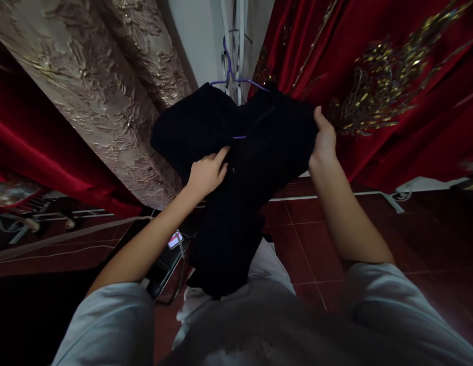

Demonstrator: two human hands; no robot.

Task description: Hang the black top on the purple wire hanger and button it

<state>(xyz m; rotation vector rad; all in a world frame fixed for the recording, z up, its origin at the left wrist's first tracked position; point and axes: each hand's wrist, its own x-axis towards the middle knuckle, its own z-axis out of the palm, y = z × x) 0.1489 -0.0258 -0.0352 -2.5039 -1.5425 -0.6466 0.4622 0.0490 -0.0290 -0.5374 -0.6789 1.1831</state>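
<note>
A dark, nearly black shirt [240,168] hangs in front of me on a purple hanger [231,76], and its lower part drapes down to my lap. A bit of the hanger's bar shows through the front opening. At that opening, my left hand [208,175] is closed on the cloth, its index finger stretched along the edge and the other fingers curled. My right hand [323,142] grips the shirt's outer edge at the right shoulder or sleeve, thumb in front. The fingers behind the cloth are hidden.
The hanger's hook is at a white metal rack [240,30]. Red embroidered cloth [374,91] hangs to the right, and beige textured cloth [91,86] to the left. A lit phone [175,239] lies on a dark surface at lower left, with cables nearby. Red tiles [305,244] cover the floor.
</note>
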